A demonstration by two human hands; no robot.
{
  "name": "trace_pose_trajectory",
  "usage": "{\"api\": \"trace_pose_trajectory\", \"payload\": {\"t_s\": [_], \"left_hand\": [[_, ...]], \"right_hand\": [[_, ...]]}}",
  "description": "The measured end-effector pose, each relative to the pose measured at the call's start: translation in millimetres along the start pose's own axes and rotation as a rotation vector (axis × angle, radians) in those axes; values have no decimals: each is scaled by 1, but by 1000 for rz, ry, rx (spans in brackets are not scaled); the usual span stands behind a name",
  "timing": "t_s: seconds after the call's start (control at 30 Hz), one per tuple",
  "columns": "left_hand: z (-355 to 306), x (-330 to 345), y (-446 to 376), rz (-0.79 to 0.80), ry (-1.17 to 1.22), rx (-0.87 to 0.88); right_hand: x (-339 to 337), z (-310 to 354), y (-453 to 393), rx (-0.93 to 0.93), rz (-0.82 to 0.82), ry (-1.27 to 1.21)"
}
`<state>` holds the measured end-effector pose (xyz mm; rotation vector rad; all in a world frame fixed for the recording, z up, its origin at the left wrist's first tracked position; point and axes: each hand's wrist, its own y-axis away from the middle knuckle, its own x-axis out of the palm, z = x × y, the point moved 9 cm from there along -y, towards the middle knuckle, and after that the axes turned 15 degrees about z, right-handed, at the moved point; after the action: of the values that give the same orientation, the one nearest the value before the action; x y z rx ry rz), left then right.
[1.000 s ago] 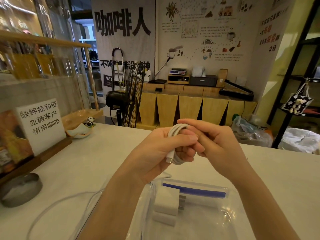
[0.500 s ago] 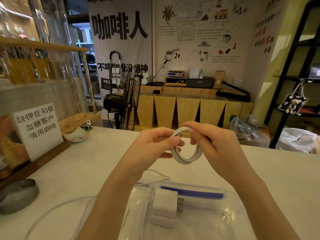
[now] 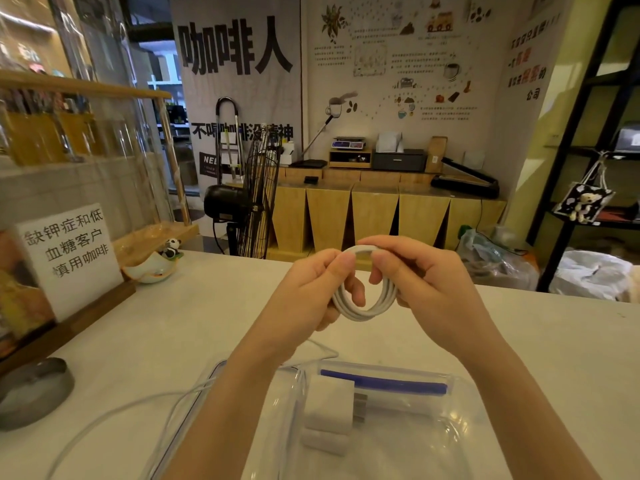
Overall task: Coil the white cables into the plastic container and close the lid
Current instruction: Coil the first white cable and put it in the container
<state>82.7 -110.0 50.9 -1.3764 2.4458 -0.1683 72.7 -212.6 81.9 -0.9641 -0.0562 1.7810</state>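
Observation:
A white cable wound into a small round coil [image 3: 367, 308] is held up above the table between both hands. My left hand [image 3: 313, 289] pinches its left side and top. My right hand [image 3: 419, 282] grips its right side, thumb and fingers curled round the loops. Below them a clear plastic container [image 3: 460, 441] lies open on the white table, holding a white charger block [image 3: 329, 405] and a blue strip [image 3: 384, 382]. A second white cable [image 3: 114, 410] lies loose on the table at the lower left, running under my left forearm.
A grey metal dish [image 3: 33, 393] sits at the left table edge. A paper sign on a wooden stand [image 3: 71, 258] and a small panda bowl [image 3: 156, 266] stand at the back left. Behind the table are a fan [image 3: 252, 195] and wooden counter.
The coil went from a tight bundle squeezed between both hands to an open round loop held at its two sides. The hands have drawn slightly apart.

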Motion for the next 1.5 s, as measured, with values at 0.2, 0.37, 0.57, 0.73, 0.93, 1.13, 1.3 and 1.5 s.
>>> {"api": "trace_pose_trajectory", "payload": {"t_s": [0.2, 0.37, 0.57, 0.73, 0.93, 1.13, 1.3, 1.5], "left_hand": [[2, -8, 2, -69, -277, -100], [-5, -4, 3, -131, -605, -107], [-4, -2, 2, -98, -697, -138], [10, -2, 0, 39, -436, -219], [16, -1, -1, 40, -357, -225], [9, -11, -1, -95, -321, -126], [10, -19, 2, -130, -140, -120], [4, -16, 3, -93, 129, -23]], "right_hand": [[3, -10, 3, 154, 130, 112], [-2, -11, 6, 229, 174, 409], [-13, -8, 8, 223, 105, 430], [-16, 5, 6, 140, 15, 409], [-6, 0, 7, 136, -46, 13], [9, -11, 4, 190, -22, -366], [-1, 6, 5, 28, -175, 99], [-12, 0, 12, 5, -319, -19]]}}
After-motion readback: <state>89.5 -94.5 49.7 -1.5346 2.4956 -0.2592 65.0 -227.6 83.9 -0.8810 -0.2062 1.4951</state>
